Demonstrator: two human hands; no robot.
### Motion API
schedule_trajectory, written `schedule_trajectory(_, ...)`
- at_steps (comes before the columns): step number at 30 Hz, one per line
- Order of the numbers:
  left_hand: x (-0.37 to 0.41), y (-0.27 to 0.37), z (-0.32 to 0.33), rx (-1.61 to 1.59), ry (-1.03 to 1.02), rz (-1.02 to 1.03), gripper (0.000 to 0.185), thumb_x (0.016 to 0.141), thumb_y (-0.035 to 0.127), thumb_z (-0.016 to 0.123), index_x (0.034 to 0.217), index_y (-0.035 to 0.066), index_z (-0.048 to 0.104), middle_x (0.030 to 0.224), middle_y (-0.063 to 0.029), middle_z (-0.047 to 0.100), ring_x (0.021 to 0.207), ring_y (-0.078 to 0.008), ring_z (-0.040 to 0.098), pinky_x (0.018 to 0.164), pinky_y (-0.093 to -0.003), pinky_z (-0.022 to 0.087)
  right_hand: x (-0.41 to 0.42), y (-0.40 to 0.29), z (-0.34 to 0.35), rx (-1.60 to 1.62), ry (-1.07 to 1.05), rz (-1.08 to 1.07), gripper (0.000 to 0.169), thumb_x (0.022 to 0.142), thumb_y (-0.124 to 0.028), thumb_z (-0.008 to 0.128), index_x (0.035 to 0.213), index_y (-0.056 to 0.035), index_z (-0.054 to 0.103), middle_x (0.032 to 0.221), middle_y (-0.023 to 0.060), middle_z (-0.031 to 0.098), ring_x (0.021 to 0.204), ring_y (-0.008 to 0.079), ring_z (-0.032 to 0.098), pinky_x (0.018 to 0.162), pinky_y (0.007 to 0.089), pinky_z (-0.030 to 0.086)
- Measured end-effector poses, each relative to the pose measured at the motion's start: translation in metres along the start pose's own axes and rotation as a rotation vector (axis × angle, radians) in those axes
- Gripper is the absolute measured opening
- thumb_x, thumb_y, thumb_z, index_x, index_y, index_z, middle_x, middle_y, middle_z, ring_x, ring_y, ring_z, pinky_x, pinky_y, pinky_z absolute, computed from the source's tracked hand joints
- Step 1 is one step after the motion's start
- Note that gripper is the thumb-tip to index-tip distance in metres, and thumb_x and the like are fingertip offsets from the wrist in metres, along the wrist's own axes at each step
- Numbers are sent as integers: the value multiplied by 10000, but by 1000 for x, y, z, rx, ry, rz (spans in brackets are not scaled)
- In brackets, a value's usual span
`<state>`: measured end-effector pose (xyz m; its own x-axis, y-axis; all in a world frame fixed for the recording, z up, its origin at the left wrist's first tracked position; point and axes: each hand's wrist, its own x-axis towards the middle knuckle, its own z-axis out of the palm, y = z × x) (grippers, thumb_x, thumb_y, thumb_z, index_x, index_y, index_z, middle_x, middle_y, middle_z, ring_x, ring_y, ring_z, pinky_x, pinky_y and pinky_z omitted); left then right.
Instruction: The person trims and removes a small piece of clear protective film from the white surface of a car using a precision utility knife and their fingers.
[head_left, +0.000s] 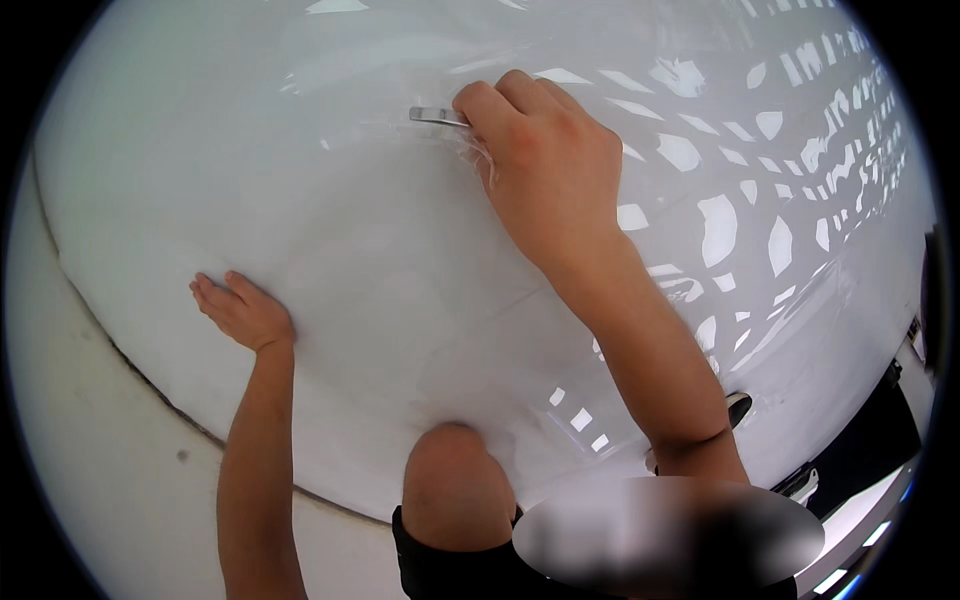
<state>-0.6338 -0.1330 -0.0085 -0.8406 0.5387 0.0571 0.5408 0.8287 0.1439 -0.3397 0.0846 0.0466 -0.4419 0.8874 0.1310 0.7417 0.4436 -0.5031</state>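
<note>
A glossy white curved panel (360, 300), which looks like a vehicle's bodywork under film, fills most of the view. My right hand (544, 154) grips a flat, narrow tool (437, 115) with a pale edge, its free end pointing left along the panel. Crumpled clear film (480, 154) hangs by the fingers and thumb. Its far end under my hand is hidden. Lower left, my left hand (244, 309) lies on the panel with nothing visible in it, the thumb a little apart. A bare knee (456, 487) rests close against the panel at the bottom.
A dark seam (161, 397) curves along the panel's left and lower edge, beside a pale surface (112, 465). At the lower right are a small dark oval opening (739, 409) and a black area (862, 450). Bright window-like reflections cover the right side.
</note>
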Motion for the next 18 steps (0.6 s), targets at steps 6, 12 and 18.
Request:
schedule_trajectory(6,3,-4,-1,-10,16,3,649,1104,392,350,1575,-54,317,1669,-233,257,1558,-370,230,1247,-471,260,65,7,-25,237,116,139,92,864,-64,737,924,-8,694,751,57,628,692,146,564,614,325,454)
schedule_trajectory(12,2,-5,6,-2,36,41,635,1107,384,359,1569,-51,334,1660,-224,285,1554,-365,241,1249,-466,262,95,29,-84,554,200,841,66,911,-44,684,964,-13,708,756,6,594,677,107,522,597,291,401)
schedule_trajectory(18,3,-13,6,16,36,5,629,1109,400,356,1586,-9,329,1669,-202,277,1559,-343,239,1243,-466,271,-2,78,-98,844,547,807,168,940,-164,706,904,-6,662,788,-9,578,634,80,436,564,262,325)
